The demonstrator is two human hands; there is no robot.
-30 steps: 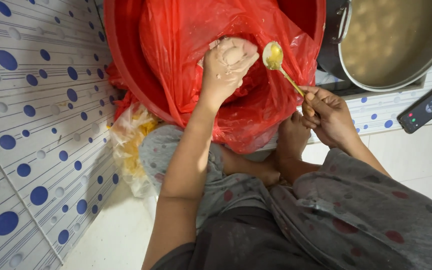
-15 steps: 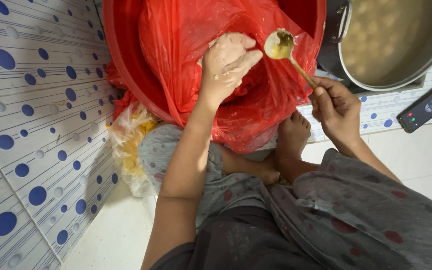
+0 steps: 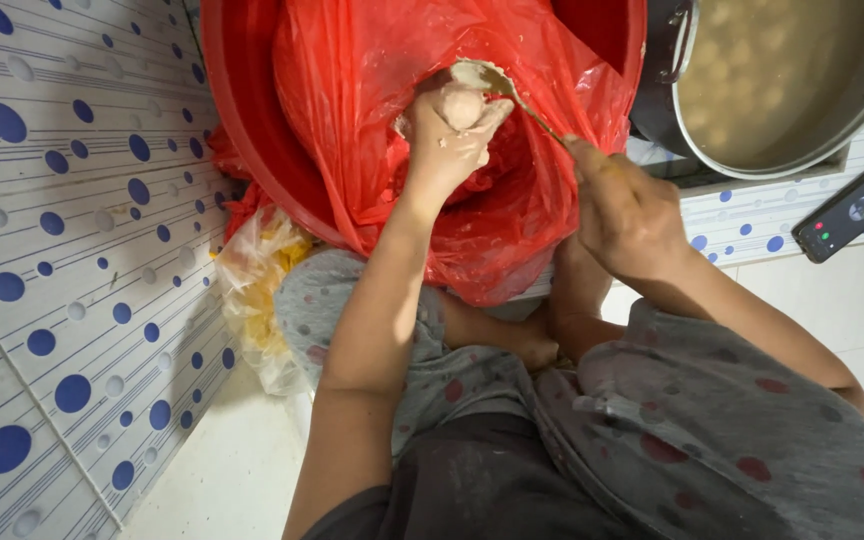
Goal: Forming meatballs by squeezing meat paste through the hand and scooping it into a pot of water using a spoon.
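My left hand is closed around a lump of pale paste that bulges out of the top of the fist, over a red basin lined with a red plastic bag. My right hand grips the handle of a metal spoon. The spoon's bowl rests against the paste at the top of my left fist. Both hands are smeared with paste.
A large metal pot of cloudy liquid with round balls stands at the upper right. A black phone lies on the dotted tile ledge. A clear bag with yellow contents sits by the dotted tile wall. My knees and feet are below the basin.
My right hand has brought the spoon leftward from beside the pot to the top of my left fist. The left hand has squeezed a ball of paste upward.
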